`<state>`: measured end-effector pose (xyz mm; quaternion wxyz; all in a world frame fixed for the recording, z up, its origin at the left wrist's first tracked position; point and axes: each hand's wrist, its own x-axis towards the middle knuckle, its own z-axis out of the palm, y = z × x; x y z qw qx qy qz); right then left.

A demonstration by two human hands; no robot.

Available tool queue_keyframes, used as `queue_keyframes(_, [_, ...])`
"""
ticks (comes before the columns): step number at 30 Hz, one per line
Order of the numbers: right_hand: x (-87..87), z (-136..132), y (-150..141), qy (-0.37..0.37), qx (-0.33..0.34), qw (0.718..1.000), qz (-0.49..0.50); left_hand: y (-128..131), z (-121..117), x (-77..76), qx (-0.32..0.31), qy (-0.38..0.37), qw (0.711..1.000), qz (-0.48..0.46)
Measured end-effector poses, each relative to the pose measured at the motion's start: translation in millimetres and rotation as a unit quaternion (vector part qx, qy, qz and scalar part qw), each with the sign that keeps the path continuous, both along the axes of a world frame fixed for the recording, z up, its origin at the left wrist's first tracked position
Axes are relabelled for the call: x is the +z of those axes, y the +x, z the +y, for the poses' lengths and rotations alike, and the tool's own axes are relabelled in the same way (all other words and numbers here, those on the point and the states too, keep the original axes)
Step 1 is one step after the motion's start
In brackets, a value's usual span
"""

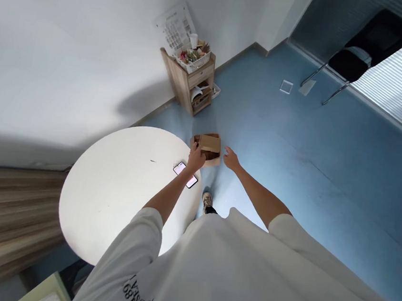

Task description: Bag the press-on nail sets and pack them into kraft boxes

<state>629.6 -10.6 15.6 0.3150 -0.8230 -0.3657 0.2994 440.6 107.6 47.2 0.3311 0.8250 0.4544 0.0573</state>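
Nearest my head camera is the white shirt [217, 272], with 2 bare forearms reaching out from it. Just past its hem I see 1 shoe [207, 199], and to the left the round table [122, 176]. A phone [180, 168] lies near the table's rim, partly under the left forearm, so I would keep that arm high and avoid sweeping sideways. My left hand [196, 158] is at the near left side of the open box [213, 162], its fingers over the edge; I cannot tell whether they pinch the wall or only rest there. My right hand [231, 159] is just beside the box on its right, not touching, fingers loosely spread around nothing. The box sits just past the table's edge, and what bears its weight I cannot make out. A brown cardboard piece [210, 143] covers part of its opening. To handle this well, I would steady the left wall firmly without denting it, and bring any right-hand contact in gently and level, so the box does not tip. Farther off, the cabinet [180, 79] stands by the wall with a basket [198, 64] on top; a dark chair [348, 65] is beyond, at right.
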Motion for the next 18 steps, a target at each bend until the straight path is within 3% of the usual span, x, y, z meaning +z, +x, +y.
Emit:
queue_keyframes(8, [-19.0,7,1,-0.011,0.006,0.999,0.036,-23,5,-8.4,0.032,-0.003,0.998,0.05])
queue_keyframes(18, [-8.0,11,-43,-0.014,0.043,0.999,0.03,-70,-8,-2.8,0.053,-0.024,0.997,0.047])
